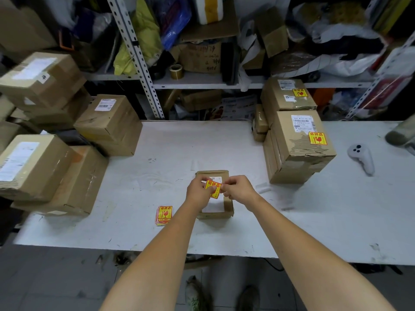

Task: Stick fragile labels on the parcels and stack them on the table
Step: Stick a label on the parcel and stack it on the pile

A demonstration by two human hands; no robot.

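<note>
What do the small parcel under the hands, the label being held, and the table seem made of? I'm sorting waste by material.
Small parcel: brown corrugated cardboard, matte, with a white paper slip on top. Label: thin printed sticker, yellow and red, slightly glossy, probably paper or film. Table: smooth white hard top, scuffed and marked; possibly painted or laminated board, the core is not visible.

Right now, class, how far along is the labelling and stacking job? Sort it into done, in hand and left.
Done: two stacked brown cardboard parcels on the right carry yellow-and-red fragile labels.
In hand: left hand and right hand hold one label over the small flat cardboard parcel.
Left: the brown boxes piled on the left show none; spare labels wait on the table.
</note>
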